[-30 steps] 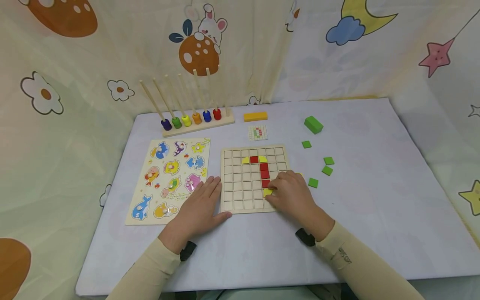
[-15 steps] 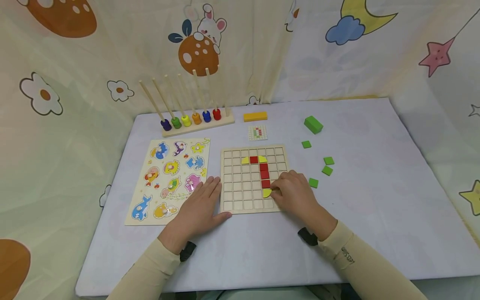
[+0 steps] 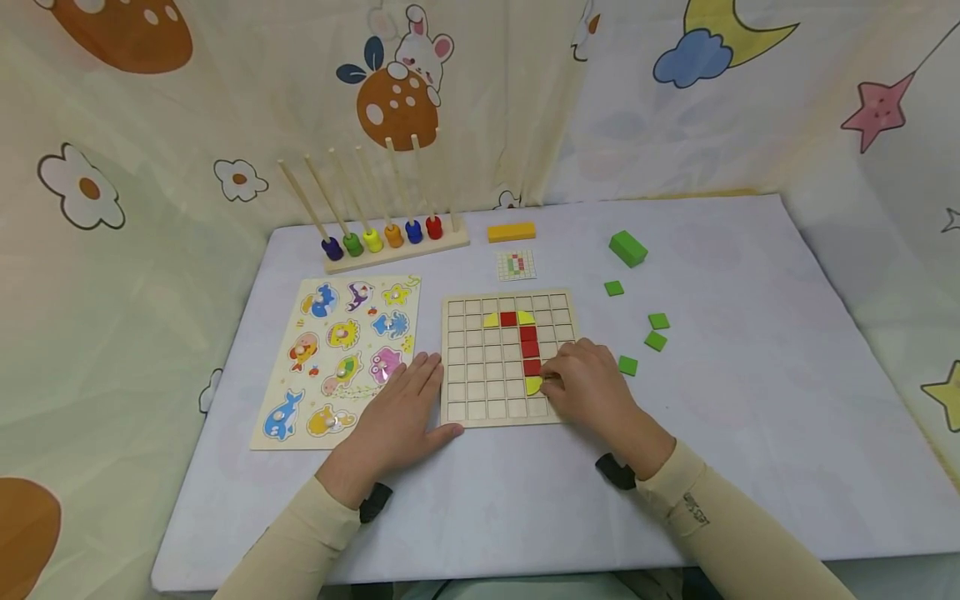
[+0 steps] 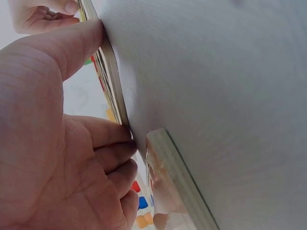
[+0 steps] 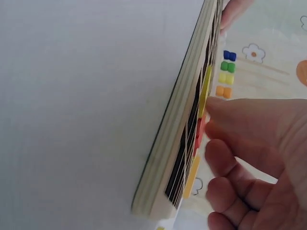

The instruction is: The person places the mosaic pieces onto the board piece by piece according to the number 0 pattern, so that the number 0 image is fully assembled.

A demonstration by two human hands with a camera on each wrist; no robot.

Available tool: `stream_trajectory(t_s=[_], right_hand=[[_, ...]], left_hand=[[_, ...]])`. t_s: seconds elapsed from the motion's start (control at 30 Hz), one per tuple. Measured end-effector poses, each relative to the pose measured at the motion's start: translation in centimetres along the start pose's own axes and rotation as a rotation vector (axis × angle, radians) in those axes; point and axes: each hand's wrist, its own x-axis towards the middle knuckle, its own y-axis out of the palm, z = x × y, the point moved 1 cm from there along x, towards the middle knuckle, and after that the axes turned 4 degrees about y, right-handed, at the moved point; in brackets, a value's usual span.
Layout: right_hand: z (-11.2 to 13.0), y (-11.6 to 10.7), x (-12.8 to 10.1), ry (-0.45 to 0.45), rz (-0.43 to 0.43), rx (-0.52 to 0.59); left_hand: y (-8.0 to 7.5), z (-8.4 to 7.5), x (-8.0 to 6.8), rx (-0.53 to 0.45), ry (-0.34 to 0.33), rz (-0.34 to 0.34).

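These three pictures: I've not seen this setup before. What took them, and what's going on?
No machine: a person wears cameras. The wide picture is from the head; the close-ups are from each wrist. The left hand lies flat on the table, thumb against the edge of the wooden grid board. The right hand's fingers touch a yellow piece below a column of red tiles. Nearby lie green tiles, an animal puzzle and a bead rack.
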Motion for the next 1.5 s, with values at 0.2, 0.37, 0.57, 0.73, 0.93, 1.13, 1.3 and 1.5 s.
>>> stream_trajectory(t_s=[0.2, 0.37, 0.57, 0.73, 0.93, 1.13, 1.3, 1.5], right_hand=[[-0.7, -1.1, 0.0, 0.08, 0.024, 0.022], [-1.7, -2.5, 0.0, 0.088, -0.003, 0.009], [-3.0, -3.9, 0.0, 0.098, -0.088, 0.051], [-3.9, -5.0, -0.2, 0.103, -0.129, 0.051], [-5.2, -6.3, -0.5, 0.124, -0.181, 0.074], [-6.6, -7.1, -0.9, 0.145, -0.224, 0.086], [-7.6, -7.3, -1.3, 0.177, -0.209, 0.058], [-8.8, -6.9, -1.8, 0.179, -0.202, 0.034]], left_hand=[[-0.1, -0.1, 0.0, 0.004, -0.007, 0.008], [-0.1, -0.1, 0.0, 0.008, -0.008, 0.008], [-0.1, -0.2, 0.0, 0.002, -0.013, 0.004], [-0.1, -0.2, 0.0, 0.002, -0.014, 0.004], [-0.2, -0.3, 0.0, -0.002, -0.011, 0.005], [-0.2, -0.2, -0.1, -0.007, -0.016, 0.01], [-0.1, -0.2, 0.0, -0.001, -0.019, 0.012], [-0.1, -0.2, 0.0, 0.003, -0.021, 0.017]])
